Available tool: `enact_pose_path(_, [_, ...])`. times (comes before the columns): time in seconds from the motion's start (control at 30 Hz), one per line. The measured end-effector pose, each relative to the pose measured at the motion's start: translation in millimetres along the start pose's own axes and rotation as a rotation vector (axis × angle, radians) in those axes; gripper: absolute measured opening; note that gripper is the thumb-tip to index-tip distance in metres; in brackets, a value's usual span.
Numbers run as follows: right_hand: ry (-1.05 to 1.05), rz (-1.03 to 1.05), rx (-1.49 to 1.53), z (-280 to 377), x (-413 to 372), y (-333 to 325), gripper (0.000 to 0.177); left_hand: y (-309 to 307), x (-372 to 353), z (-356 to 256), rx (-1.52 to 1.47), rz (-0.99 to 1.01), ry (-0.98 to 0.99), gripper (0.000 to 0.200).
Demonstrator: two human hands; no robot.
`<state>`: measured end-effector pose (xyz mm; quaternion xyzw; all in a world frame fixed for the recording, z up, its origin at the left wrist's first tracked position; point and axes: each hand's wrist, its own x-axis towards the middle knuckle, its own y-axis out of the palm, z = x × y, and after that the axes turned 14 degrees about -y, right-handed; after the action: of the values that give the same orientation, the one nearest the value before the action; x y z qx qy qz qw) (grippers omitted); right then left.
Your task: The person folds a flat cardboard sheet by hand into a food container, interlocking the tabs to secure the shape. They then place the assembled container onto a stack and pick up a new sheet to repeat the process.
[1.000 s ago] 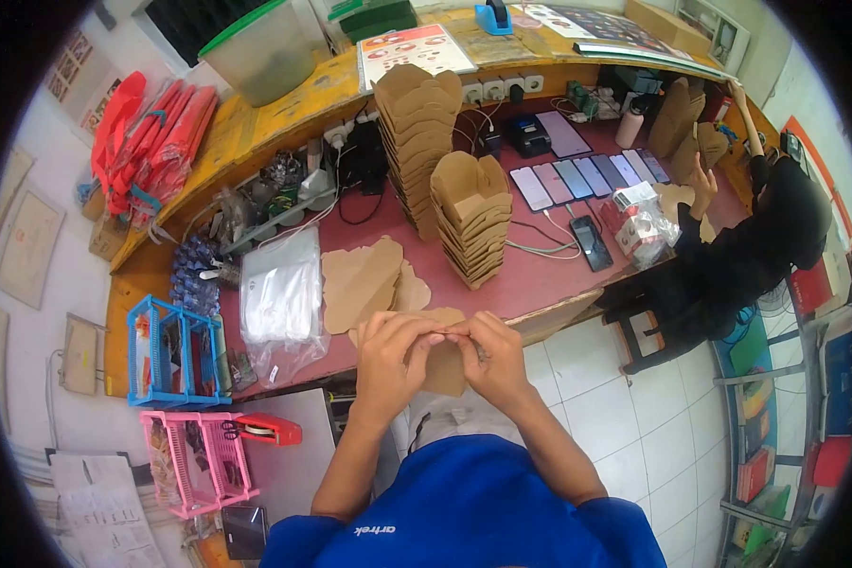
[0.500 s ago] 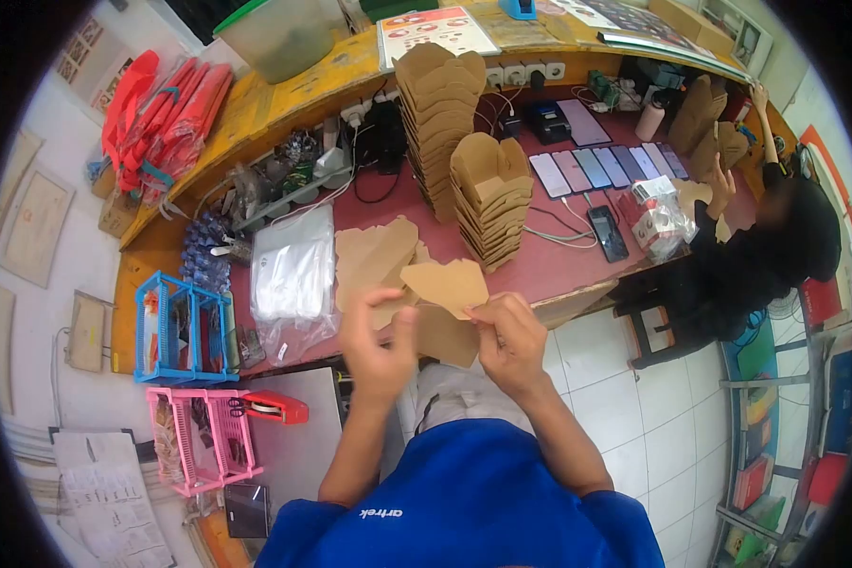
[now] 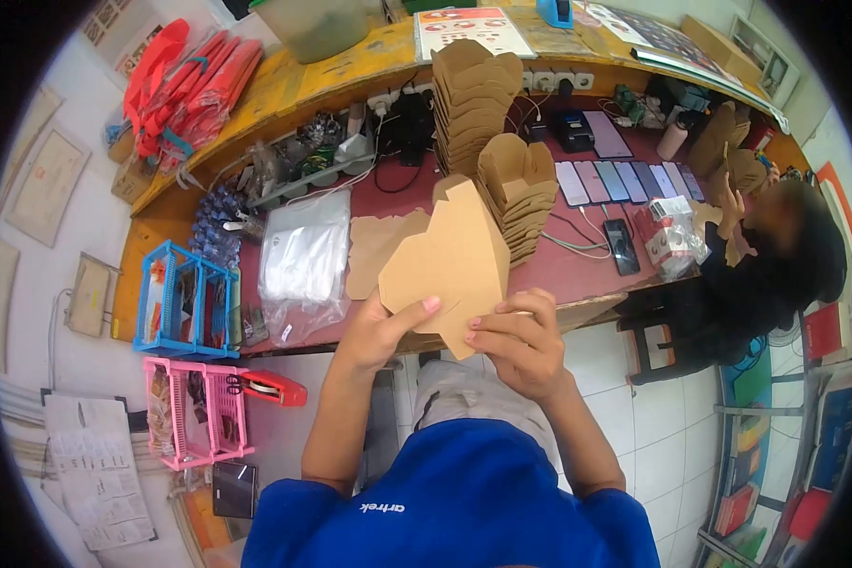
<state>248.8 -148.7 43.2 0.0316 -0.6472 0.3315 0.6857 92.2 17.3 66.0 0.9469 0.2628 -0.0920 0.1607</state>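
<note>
A brown cardboard piece (image 3: 450,265), partly folded, is held up in front of me above the desk's front edge. My left hand (image 3: 379,327) grips its lower left side, thumb lying on the flat face. At the lower right corner, my right hand (image 3: 525,346) has its fingers curled on the cardboard. Behind it stand a tall stack of nested cardboard boxes (image 3: 473,104) and a shorter stack (image 3: 519,189). Flat cardboard sheets (image 3: 374,251) lie on the red desk to the left, beside clear plastic bags (image 3: 303,256).
A row of phones (image 3: 625,182) and a dark phone (image 3: 621,246) with cables lie on the desk (image 3: 563,275). At the right sits another person (image 3: 776,256). Blue (image 3: 185,303) and pink baskets (image 3: 194,412) and a red tape dispenser (image 3: 273,388) are at the left.
The cardboard has been turned and raised, its broad face now showing. My left hand, which was apart from it, now grips it. The view has shifted slightly.
</note>
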Motion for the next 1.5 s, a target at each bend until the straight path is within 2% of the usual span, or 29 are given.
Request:
enact_pose_path(0.17, [0.138, -0.045, -0.049, 8, 5, -5, 0.017, 13, -4, 0, -0.126, -0.001, 0.02, 0.051])
enact_pose_path(0.23, [0.171, -0.049, -0.092, 11, 15, -10, 0.016, 16, -3, -3, -0.25, -0.03, -0.064, 0.048])
enact_pose_path(0.3, [0.343, 0.012, -0.061, 14, 23, -13, 0.012, 19, -3, -4, -0.247, -0.049, -0.09, 0.047])
enact_pose_path(0.33, [0.345, 0.006, -0.068, 14, 23, -12, 0.012, 21, -2, -4, -0.245, -0.067, -0.115, 0.046])
enact_pose_path(0.37, [0.435, -0.049, 0.013, 14, 22, -9, 0.01, 22, -2, -3, -0.237, -0.059, -0.119, 0.046])
enact_pose_path(0.4, [0.524, -0.105, 0.096, 14, 21, -7, 0.008, 24, -1, 0, -0.192, -0.061, -0.044, 0.046])
enact_pose_path(0.43, [0.527, -0.112, 0.089, 14, 22, -8, 0.008, 26, 0, 2, -0.148, -0.063, 0.031, 0.045])
enact_pose_path(0.6, [0.63, -0.162, 0.151, 9, 17, -2, 0.004, 32, 4, 11, -0.109, -0.051, 0.129, 0.04])
enact_pose_path(0.73, [0.653, -0.17, 0.163, 5, 16, 0, 0.003, 30, 7, 18, -0.011, -0.078, 0.21, 0.035])
enact_pose_path(1.07, [0.62, -0.148, 0.109, 1, 25, -2, 0.006, 36, 3, 11, 0.099, -0.1, 0.267, 0.032])
enact_pose_path(1.13, [0.621, -0.151, 0.103, 0, 26, -3, 0.007, 36, 0, 6, 0.284, -0.141, 0.249, 0.029])
enact_pose_path(1.23, [0.593, -0.118, 0.097, -1, 25, -8, 0.011, 34, 1, 5, 0.402, -0.113, 0.278, 0.029])
enact_pose_path(1.4, [0.551, -0.085, 0.087, 0, 18, -13, 0.01, 34, 2, 12, 0.433, -0.112, 0.292, 0.029])
enact_pose_path(1.5, [0.612, -0.074, 0.064, 3, 14, -16, 0.012, 41, -1, 11, 0.438, -0.099, 0.281, 0.028])
